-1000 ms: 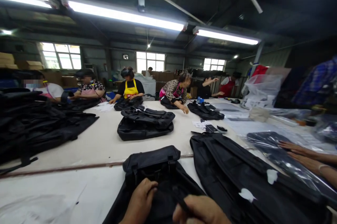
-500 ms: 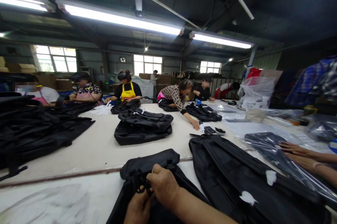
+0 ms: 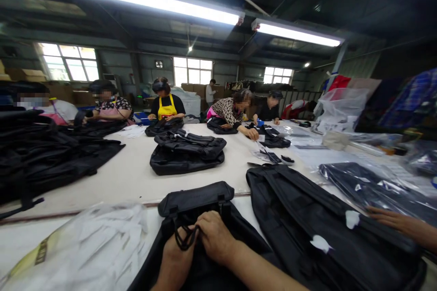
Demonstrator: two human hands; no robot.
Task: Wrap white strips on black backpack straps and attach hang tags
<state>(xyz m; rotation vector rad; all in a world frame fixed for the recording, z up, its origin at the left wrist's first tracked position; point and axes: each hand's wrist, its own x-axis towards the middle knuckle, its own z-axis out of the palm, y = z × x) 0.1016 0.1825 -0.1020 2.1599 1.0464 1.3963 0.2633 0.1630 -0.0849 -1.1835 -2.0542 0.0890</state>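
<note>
A black backpack [image 3: 201, 197] lies in front of me, its padded top end pointing away. My left hand [image 3: 177, 252] is closed on a thin black cord [image 3: 183, 240], which loops out over the fingers. Right beside it, my right hand [image 3: 215, 236] pinches the same cord, fingertips meeting those of the left. What sits between the fingertips is hidden. Both hands rest low over the backpack, just below its top flap.
Another black bag [image 3: 317, 218] with white tags lies to the right, near a co-worker's hand [image 3: 399, 220] and a plastic-wrapped item [image 3: 368, 186]. A white plastic bag [image 3: 95, 241] is at left. Further black bags [image 3: 187, 152] and several co-workers line the table [image 3: 116, 179].
My hands have drawn together and the cord loop now shows more clearly. A white plastic bag shows more at lower left. Across the table, a co-worker's hand has lifted some papers.
</note>
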